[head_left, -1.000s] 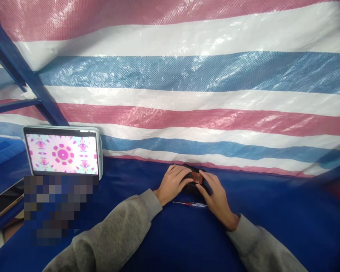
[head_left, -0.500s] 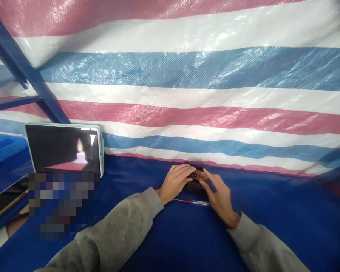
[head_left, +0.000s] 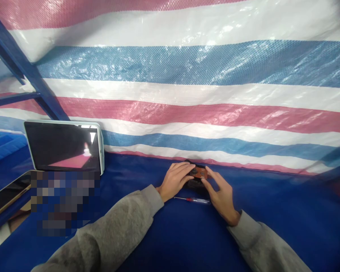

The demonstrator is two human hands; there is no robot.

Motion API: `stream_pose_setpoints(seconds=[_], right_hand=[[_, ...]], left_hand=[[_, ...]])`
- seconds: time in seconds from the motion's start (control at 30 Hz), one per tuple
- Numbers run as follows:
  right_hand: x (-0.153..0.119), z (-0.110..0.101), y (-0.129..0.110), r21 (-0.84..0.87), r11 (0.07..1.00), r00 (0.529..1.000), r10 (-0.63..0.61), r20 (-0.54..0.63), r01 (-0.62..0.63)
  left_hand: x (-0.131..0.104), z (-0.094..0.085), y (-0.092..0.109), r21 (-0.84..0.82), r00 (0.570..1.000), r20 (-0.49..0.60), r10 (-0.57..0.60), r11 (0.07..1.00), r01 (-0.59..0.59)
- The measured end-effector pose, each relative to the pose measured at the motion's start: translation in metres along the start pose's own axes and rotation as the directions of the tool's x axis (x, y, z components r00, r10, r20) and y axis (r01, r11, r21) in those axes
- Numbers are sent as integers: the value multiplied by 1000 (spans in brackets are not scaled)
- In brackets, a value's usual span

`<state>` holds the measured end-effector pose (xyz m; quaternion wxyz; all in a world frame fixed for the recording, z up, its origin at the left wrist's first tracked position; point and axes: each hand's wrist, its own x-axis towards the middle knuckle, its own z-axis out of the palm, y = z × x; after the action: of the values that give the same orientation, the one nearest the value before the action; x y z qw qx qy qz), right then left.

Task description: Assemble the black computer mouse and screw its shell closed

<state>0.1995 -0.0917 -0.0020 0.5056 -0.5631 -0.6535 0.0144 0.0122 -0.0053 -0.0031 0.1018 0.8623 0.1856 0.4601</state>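
Observation:
A small brown circuit board (head_left: 201, 172) with darker parts on it sits over a black case (head_left: 197, 184) near the back of the blue table. My left hand (head_left: 175, 180) closes on the board's left end, its fingers bent across the top and the thumb below. At the right end, my right hand (head_left: 220, 193) pinches the board between thumb and forefinger. Just in front of the case lies a screwdriver (head_left: 192, 200) with a clear handle and a red collar, its thin shaft pointing left. Neither hand touches it.
A tablet (head_left: 62, 146) showing a candle stands at the left. In front of it are a phone (head_left: 10, 194) and a blurred-out patch. A blue tray (head_left: 7, 145) is at the far left, beside a blue metal frame (head_left: 25, 64). Striped sheeting (head_left: 187, 92) hangs behind the table.
Both hands stay on the board, and a bit more of its brown face shows between them. The right fingers have shifted slightly. On the tablet, the candle picture has changed.

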Motion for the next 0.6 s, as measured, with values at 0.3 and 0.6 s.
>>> stream_pose_setpoints(seconds=[0.3, 0.6], right_hand=[[-1, 1, 4, 19, 999, 999, 38, -19, -38], [-1, -2, 2, 23, 991, 990, 131, -42, -130]], left_hand=[[2, -1, 2, -25, 1000, 7, 25, 999, -25], [0, -2, 1, -69, 1000, 13, 11, 998, -10]])
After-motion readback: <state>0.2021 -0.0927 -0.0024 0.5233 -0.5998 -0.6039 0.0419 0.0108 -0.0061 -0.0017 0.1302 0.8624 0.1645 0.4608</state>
